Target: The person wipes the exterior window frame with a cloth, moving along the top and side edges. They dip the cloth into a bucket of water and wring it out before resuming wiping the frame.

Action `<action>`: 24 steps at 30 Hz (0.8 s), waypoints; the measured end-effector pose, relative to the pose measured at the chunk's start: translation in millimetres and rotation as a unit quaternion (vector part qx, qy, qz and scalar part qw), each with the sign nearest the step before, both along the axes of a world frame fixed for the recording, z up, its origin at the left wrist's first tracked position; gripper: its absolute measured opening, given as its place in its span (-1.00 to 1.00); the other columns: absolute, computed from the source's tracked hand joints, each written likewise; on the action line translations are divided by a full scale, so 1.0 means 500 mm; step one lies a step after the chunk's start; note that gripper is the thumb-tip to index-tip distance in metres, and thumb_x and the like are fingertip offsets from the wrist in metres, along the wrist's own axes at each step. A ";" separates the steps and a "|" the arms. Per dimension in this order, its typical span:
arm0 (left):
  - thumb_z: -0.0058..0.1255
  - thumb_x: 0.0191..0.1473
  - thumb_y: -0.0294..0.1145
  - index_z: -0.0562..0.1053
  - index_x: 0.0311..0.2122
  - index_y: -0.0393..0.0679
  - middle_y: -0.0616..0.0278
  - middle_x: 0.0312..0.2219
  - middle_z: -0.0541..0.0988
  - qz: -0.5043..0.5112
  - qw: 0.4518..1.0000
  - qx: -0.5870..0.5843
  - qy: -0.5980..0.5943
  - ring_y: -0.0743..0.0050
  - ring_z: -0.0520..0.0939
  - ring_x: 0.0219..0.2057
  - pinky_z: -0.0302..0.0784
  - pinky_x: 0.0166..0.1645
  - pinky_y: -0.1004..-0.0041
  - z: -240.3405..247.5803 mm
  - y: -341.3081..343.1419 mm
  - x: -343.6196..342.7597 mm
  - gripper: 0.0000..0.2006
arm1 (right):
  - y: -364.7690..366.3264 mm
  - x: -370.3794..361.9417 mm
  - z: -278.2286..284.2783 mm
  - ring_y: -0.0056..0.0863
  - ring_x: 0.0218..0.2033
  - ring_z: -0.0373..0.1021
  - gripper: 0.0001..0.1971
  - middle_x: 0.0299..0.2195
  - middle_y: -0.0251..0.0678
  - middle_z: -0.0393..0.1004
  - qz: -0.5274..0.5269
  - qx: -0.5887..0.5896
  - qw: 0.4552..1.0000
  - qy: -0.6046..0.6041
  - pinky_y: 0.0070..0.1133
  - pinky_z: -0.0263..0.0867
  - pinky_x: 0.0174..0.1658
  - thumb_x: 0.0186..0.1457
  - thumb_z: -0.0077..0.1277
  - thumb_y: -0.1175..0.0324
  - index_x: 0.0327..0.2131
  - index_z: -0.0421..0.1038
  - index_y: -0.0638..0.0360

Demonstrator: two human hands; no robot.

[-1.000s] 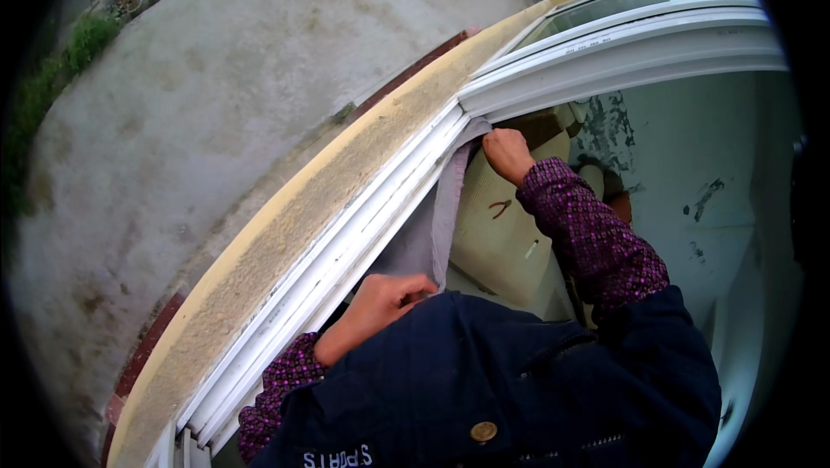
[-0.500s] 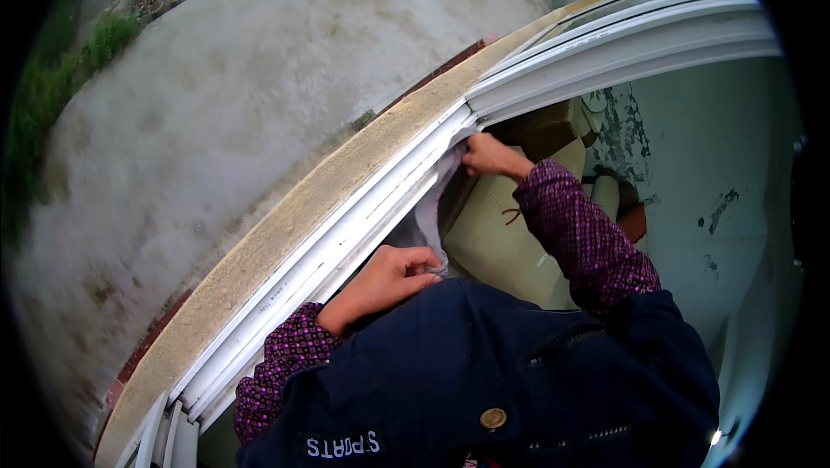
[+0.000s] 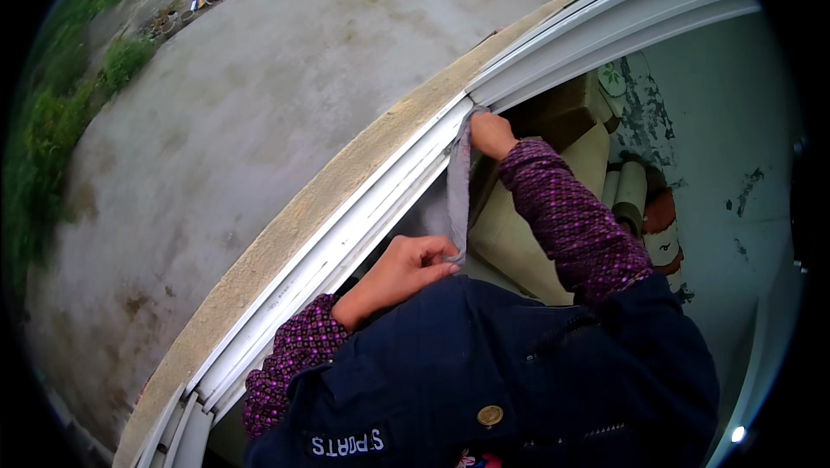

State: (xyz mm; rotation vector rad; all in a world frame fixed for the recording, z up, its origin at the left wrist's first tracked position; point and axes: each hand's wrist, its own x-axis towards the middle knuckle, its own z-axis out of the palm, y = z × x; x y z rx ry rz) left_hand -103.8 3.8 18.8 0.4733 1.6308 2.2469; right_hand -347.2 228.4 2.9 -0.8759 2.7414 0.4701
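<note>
A grey cloth is stretched between my two hands on the inner side of a white window frame. My right hand is closed on its upper end, close to the corner where the lower track meets the sash, and part of the cloth touches the frame there. My left hand pinches the lower end between thumb and fingers, just in front of my dark jacket. The fingertips of the right hand are partly hidden.
Outside the frame runs a rough tan ledge, with concrete ground far below. Inside, a cardboard box, a large pale carton and rolled material lie beside a peeling wall.
My right hand has moved slightly up toward the frame corner. The cloth, slack and curved before, now hangs straighter between my hands. The whole view has shifted a little.
</note>
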 end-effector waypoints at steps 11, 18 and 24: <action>0.03 0.04 -0.45 0.40 -0.31 -0.28 0.39 -0.72 0.41 -0.096 0.990 0.012 -0.105 0.76 0.42 -0.66 0.29 -0.56 0.68 -0.032 -0.006 -0.017 -0.86 | 0.004 0.088 0.057 -0.33 -0.62 0.41 -0.89 -0.61 -0.15 0.46 -0.125 -0.164 0.948 -0.242 -0.47 0.30 -0.52 -0.12 -0.17 0.48 -0.50 0.27 0.35; 0.06 0.01 -0.44 0.42 -0.34 -0.28 0.46 -0.71 0.34 -0.128 0.986 0.059 -0.087 0.84 0.29 -0.63 0.17 -0.55 0.68 0.034 0.006 -0.028 -0.85 | 0.027 0.034 0.031 -0.30 -0.55 0.46 -0.87 -0.60 -0.20 0.48 0.052 0.090 0.988 0.118 -0.42 0.38 -0.48 -0.14 -0.09 0.40 -0.61 0.45 0.16; 0.08 0.00 -0.40 0.46 -0.34 -0.25 0.45 -0.68 0.38 -0.087 0.995 0.053 -0.018 0.83 0.31 -0.61 0.18 -0.52 0.68 0.066 0.024 -0.066 -0.85 | -0.007 -0.039 0.027 -0.13 -0.36 0.47 -0.81 -0.43 -0.04 0.50 0.026 0.056 0.998 -0.017 -0.30 0.40 -0.32 -0.10 -0.13 0.43 -0.47 0.50 0.26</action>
